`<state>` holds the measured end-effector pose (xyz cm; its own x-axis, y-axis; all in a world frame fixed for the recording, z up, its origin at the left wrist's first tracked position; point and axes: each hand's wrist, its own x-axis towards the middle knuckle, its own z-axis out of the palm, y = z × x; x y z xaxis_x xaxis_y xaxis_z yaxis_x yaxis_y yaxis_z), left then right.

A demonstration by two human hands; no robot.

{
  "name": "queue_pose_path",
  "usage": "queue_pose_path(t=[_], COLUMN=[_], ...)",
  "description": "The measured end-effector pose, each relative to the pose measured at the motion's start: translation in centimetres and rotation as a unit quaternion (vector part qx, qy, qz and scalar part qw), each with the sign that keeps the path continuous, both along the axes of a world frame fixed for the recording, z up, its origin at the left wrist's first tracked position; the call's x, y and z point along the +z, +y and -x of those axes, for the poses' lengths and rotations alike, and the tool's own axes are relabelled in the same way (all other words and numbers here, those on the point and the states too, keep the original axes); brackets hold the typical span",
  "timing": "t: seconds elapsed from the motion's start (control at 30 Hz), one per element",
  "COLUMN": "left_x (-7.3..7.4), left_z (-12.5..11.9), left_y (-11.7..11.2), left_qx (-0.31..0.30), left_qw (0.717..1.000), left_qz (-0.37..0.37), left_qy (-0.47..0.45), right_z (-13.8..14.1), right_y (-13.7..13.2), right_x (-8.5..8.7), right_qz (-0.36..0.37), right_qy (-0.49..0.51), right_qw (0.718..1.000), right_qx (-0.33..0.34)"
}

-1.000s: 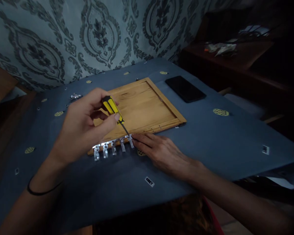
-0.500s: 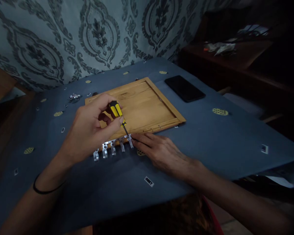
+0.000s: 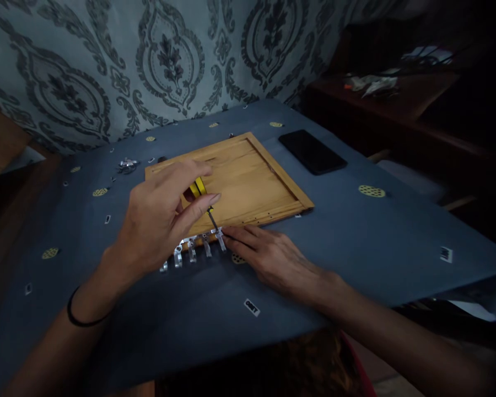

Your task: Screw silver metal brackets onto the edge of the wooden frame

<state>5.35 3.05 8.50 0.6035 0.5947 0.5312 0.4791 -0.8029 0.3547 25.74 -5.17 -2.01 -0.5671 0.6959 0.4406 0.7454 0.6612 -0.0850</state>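
My left hand (image 3: 161,212) is closed round the handle of a yellow and black screwdriver (image 3: 198,188). The shaft slants down, and its tip meets the rightmost metal hook (image 3: 220,238) on the near edge of a framed wooden board (image 3: 248,179). Several more metal hooks (image 3: 192,251) line that edge to the left. Low on the right, my right hand (image 3: 273,253) lies with its fingers stretched out, the fingertips against the rightmost hook. Whether those fingertips pinch anything is hidden. Small holes dot the board's edge to the right of the hooks.
A black phone (image 3: 313,152) lies right of the board on the blue patterned tablecloth (image 3: 339,242). A small pile of metal pieces (image 3: 127,165) sits at the back left. Behind the table hangs a patterned curtain (image 3: 169,60); a dark wooden surface (image 3: 421,91) stands at the right.
My left hand has turned and shifted slightly right over the screwdriver handle, covering more of it. The screwdriver tip stays on the same hook, and my right hand keeps its place.
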Motion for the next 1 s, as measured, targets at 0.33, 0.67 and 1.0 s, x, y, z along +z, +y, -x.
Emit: queue_pose_path(t=[0.33,0.67,1.0], left_x=[0.1,0.2,0.3], left_z=[0.4,-0.1,0.1], left_y=[0.0,-0.2,-0.2], left_qx=[-0.025,-0.042,-0.074], left_qw=[0.996,0.995,0.996], left_qz=[0.076,0.064,0.038], left_qy=[-0.043,-0.066,-0.040], right_z=[0.0,0.1,0.0], right_y=[-0.1,-0.1,0.0], right_x=[0.1,0.0,0.1], right_qz=[0.003,0.012,-0.009], right_qy=[-0.007,-0.010,-0.004], right_qw=[1.000,1.000,1.000], right_qx=[-0.002,-0.006,-0.005])
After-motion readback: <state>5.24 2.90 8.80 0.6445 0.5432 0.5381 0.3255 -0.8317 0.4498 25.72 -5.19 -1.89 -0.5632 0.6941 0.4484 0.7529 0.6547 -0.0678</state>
